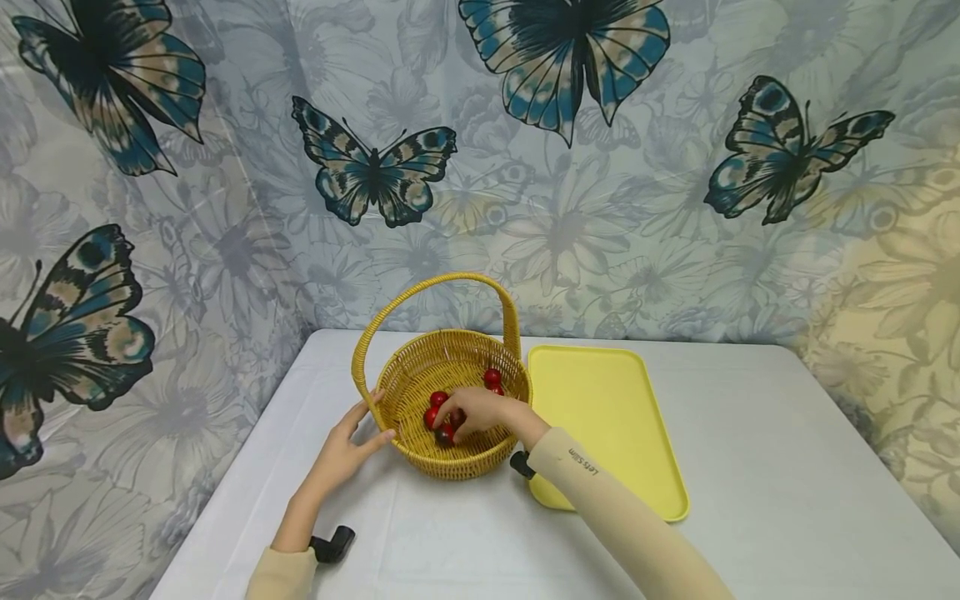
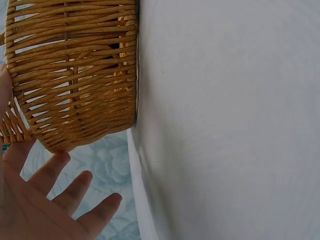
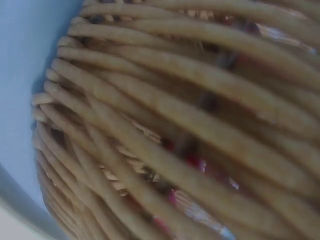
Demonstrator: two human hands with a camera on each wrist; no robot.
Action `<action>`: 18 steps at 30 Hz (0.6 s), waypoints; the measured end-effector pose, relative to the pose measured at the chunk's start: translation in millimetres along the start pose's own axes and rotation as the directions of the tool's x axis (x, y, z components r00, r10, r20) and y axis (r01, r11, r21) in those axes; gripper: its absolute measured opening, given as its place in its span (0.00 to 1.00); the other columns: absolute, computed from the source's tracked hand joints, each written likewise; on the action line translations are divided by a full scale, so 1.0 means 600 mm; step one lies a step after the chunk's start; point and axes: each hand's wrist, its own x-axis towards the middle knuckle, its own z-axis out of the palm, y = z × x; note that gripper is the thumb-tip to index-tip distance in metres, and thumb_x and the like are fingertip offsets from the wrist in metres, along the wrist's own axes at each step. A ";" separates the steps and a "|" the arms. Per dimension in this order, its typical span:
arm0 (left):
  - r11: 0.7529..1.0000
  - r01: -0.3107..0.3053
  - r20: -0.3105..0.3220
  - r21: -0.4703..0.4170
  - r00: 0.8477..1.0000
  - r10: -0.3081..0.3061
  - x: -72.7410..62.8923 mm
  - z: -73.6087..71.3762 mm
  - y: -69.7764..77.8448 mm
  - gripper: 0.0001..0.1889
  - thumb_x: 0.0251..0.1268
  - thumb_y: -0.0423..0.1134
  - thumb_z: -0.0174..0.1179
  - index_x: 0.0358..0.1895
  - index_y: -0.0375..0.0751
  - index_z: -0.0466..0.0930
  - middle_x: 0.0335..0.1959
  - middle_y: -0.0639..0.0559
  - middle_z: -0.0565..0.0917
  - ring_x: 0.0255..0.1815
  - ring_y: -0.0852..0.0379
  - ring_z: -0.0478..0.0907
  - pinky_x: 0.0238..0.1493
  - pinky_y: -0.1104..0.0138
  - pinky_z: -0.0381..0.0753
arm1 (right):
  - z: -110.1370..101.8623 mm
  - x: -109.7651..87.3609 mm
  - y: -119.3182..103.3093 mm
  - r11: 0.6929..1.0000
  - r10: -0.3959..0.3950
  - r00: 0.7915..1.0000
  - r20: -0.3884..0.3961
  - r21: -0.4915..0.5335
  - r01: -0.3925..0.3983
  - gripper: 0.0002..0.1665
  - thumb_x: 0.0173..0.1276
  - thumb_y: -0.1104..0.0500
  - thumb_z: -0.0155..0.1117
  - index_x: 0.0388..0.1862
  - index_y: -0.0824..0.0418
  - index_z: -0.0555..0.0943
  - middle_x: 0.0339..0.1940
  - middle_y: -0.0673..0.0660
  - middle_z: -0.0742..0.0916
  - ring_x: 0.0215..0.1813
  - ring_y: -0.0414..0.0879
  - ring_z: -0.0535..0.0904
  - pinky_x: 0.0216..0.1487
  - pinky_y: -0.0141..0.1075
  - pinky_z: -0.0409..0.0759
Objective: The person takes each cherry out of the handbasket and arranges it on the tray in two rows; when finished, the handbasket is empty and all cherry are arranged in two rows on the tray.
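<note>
A yellow wicker basket [image 1: 450, 468] with a tall arched handle stands on the white table, several small round red fruits [image 1: 438, 399] inside it. My left hand [image 1: 347, 454] is at the basket's left side, thumb on the near rim and fingertips by the handle's foot. In the left wrist view, the left fingers [image 2: 72, 192] are spread and fairly straight against the woven rim. Reaching over the right rim, my right hand [image 1: 480, 408] has bent fingers around a dark red fruit [image 1: 457, 417]. In the right wrist view, the basket wall [image 3: 165, 115] hides that hand.
A yellow rectangular tray [image 1: 611, 417] lies flat just right of the basket, its left edge close to the basket wall and partly under the right forearm. The white tabletop [image 1: 757, 467] extends to the right. A butterfly-patterned cloth [image 1: 562, 225] hangs behind the table.
</note>
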 end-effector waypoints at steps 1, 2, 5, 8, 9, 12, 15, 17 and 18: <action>1.000 0.001 0.002 0.003 1.000 -0.001 0.001 0.000 0.000 0.36 0.58 0.52 0.62 0.70 0.53 0.61 0.72 0.48 0.58 0.72 0.42 0.53 0.66 0.40 0.57 | 0.001 0.001 -0.001 1.000 0.011 1.000 -0.001 -0.013 -0.011 0.19 0.56 0.61 0.70 0.48 0.51 0.84 0.39 0.51 0.80 0.38 0.40 0.72 0.38 0.27 0.72; 1.000 0.001 0.004 0.010 1.000 -0.001 0.001 -0.001 0.000 0.36 0.58 0.53 0.62 0.69 0.52 0.61 0.72 0.48 0.58 0.72 0.42 0.53 0.66 0.40 0.56 | 0.003 0.003 -0.001 0.999 0.020 1.000 -0.001 -0.032 -0.020 0.18 0.56 0.59 0.70 0.48 0.50 0.84 0.39 0.50 0.80 0.37 0.39 0.72 0.37 0.26 0.72; 1.000 -0.007 0.003 0.027 1.000 0.007 0.002 -0.004 0.000 0.35 0.57 0.53 0.63 0.68 0.52 0.64 0.72 0.47 0.58 0.72 0.42 0.52 0.67 0.39 0.55 | 0.006 0.005 0.000 0.997 0.036 0.999 0.000 -0.070 -0.036 0.17 0.57 0.56 0.70 0.48 0.47 0.83 0.37 0.48 0.79 0.36 0.38 0.71 0.36 0.27 0.71; 0.999 -0.012 0.004 0.044 1.000 0.012 0.003 -0.007 0.002 0.34 0.56 0.54 0.64 0.67 0.52 0.66 0.72 0.46 0.58 0.72 0.41 0.52 0.66 0.38 0.54 | 0.009 0.005 0.003 0.995 0.044 0.999 -0.001 -0.092 -0.044 0.18 0.58 0.54 0.69 0.48 0.45 0.82 0.34 0.48 0.78 0.37 0.38 0.71 0.37 0.28 0.71; 0.999 -0.008 0.004 0.042 1.000 0.008 0.004 -0.008 0.002 0.34 0.55 0.54 0.64 0.67 0.52 0.67 0.72 0.46 0.58 0.72 0.41 0.52 0.66 0.37 0.54 | 0.009 0.005 0.003 0.995 0.048 0.999 -0.004 -0.091 -0.048 0.18 0.58 0.53 0.69 0.48 0.45 0.82 0.33 0.48 0.79 0.37 0.38 0.71 0.38 0.29 0.71; 0.999 0.012 0.016 0.041 1.000 -0.013 0.006 -0.012 0.004 0.35 0.54 0.55 0.64 0.66 0.52 0.67 0.72 0.48 0.58 0.72 0.41 0.51 0.65 0.36 0.53 | 0.009 0.002 0.003 0.995 0.048 0.999 -0.013 -0.083 -0.049 0.17 0.58 0.53 0.69 0.48 0.45 0.82 0.33 0.48 0.79 0.37 0.38 0.70 0.39 0.30 0.70; 0.999 0.011 0.032 0.047 0.999 -0.012 0.009 -0.017 0.005 0.36 0.52 0.56 0.66 0.66 0.50 0.68 0.73 0.50 0.57 0.73 0.40 0.49 0.65 0.34 0.51 | 0.005 -0.003 0.002 0.998 0.032 0.999 -0.024 -0.057 -0.033 0.17 0.58 0.53 0.69 0.48 0.46 0.82 0.36 0.49 0.80 0.37 0.40 0.71 0.38 0.29 0.70; 0.998 -0.005 0.045 0.062 0.999 0.002 0.012 -0.022 0.006 0.37 0.50 0.55 0.67 0.65 0.49 0.69 0.73 0.52 0.56 0.73 0.41 0.47 0.65 0.34 0.50 | 0.001 -0.007 0.001 0.999 0.017 0.999 -0.033 -0.040 -0.018 0.18 0.58 0.53 0.68 0.49 0.47 0.81 0.38 0.50 0.80 0.38 0.41 0.72 0.36 0.27 0.70; 0.997 -0.012 0.052 0.073 0.999 0.008 0.014 -0.024 0.006 0.37 0.50 0.56 0.67 0.65 0.49 0.69 0.73 0.53 0.56 0.74 0.42 0.46 0.65 0.34 0.49 | -0.001 -0.010 0.001 1.000 0.008 0.999 -0.039 -0.029 -0.009 0.18 0.58 0.52 0.68 0.49 0.47 0.81 0.38 0.51 0.80 0.38 0.42 0.72 0.35 0.27 0.70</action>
